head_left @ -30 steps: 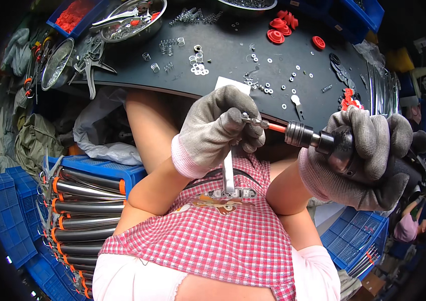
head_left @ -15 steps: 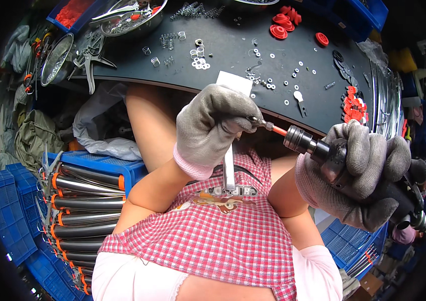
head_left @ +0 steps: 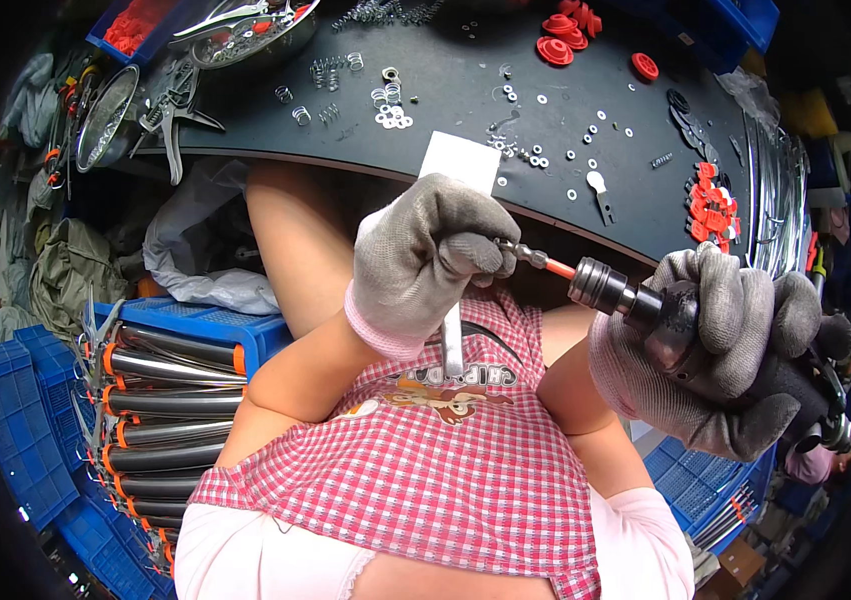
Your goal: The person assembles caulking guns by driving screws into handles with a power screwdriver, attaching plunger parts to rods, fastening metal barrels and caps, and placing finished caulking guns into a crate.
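Note:
My left hand point(head_left: 430, 235), in a grey work glove, is closed in a pinch around a flat metal strip point(head_left: 453, 345). Its shiny end hangs below the fist. A white flat rectangular piece point(head_left: 460, 162) sticks out above the fist; whether it joins the strip is hidden. My right hand point(head_left: 710, 340), gloved too, wraps round the black body of a power screwdriver point(head_left: 605, 285), pointing left. Its bit, with a red band point(head_left: 559, 268), reaches the left fingertips. A small metal part shows at the tip, too small to name.
The dark worktable point(head_left: 545, 110) lies ahead, with springs point(head_left: 330, 72), white washers point(head_left: 395, 117), red knobs point(head_left: 557, 48), red clips point(head_left: 712, 205) and a metal bowl point(head_left: 255, 40). A blue crate point(head_left: 265, 335) of black tubes stands at my left, with metal strips point(head_left: 780, 200) at the table's right.
My left fingers have shifted slightly at the bit, and the white piece has tilted and risen a little. The screwdriver stays nearly in place in my right hand.

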The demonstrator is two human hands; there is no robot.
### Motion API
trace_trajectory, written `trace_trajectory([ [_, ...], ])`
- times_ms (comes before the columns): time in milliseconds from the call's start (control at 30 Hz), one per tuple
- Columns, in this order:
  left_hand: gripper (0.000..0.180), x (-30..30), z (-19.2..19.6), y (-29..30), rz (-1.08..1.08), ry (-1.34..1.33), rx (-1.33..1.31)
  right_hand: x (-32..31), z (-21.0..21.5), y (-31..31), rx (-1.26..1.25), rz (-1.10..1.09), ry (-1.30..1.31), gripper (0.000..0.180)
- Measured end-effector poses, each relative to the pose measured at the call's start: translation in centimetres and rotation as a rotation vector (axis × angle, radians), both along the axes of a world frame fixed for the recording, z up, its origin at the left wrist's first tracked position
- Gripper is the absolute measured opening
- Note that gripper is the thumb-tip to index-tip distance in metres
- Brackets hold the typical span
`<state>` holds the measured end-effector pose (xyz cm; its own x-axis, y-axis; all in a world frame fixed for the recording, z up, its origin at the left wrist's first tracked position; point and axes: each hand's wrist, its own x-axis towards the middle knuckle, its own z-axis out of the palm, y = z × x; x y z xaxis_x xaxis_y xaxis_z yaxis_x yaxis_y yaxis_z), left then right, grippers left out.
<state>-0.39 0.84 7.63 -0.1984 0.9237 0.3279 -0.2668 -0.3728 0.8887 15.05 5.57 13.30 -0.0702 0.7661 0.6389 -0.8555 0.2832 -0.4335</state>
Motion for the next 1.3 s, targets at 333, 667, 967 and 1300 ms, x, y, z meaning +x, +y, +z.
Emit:
trace_trajectory([
  [333, 0.038, -0.8, -0.3, 0.0, -0.016, 0.005, -0.032, -0.3, -0.4, -0.2, -0.085, -0.068, -0.015, 0.032],
  [667, 0.056, -3.0, -1.3, -2.6, 0.387, 0.972, 0.087, 0.2, -1.9, 0.9, -0.084, -0.153, 0.054, 0.039],
  [967, 0.066, -0.9, -1.8, -3.0, 0.243, 1.462, -0.256, 0.4, -2.9, 1.4, -0.250, -0.146, -0.077, 0.038],
  [1300, 0.058, -0.9, -2.6, -2.8, 0.219, 1.585, -0.279, -0.3, -5.0, 3.4, -0.250, -0.021, -0.215, 0.056],
])
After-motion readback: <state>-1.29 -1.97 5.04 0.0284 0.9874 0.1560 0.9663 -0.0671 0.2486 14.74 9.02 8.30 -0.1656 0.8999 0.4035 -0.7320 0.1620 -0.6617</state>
